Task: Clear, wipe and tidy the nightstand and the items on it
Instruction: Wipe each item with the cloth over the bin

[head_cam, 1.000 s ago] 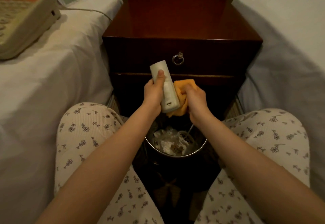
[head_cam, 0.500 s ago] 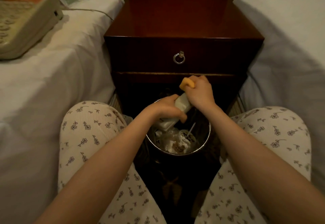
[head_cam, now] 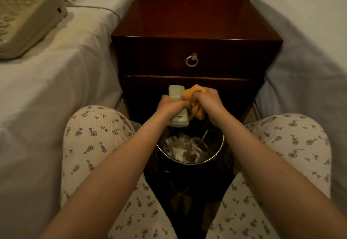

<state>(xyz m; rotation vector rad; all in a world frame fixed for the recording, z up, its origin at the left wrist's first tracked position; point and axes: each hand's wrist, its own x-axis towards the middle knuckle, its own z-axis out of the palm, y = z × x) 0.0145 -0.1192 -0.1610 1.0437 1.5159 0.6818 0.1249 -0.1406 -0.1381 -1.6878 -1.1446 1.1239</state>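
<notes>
Head view: left hand [head_cam: 169,105] grips remote [head_cam: 175,93], right hand [head_cam: 206,101] clutches cloth [head_cam: 193,92]; I should wipe lengthwise, holding steady.

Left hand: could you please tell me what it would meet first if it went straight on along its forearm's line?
Probably the cloth bunched in the right hand, right beside the left hand, which grips the remote; behind that, the nightstand front, though depth is unclear.
</notes>
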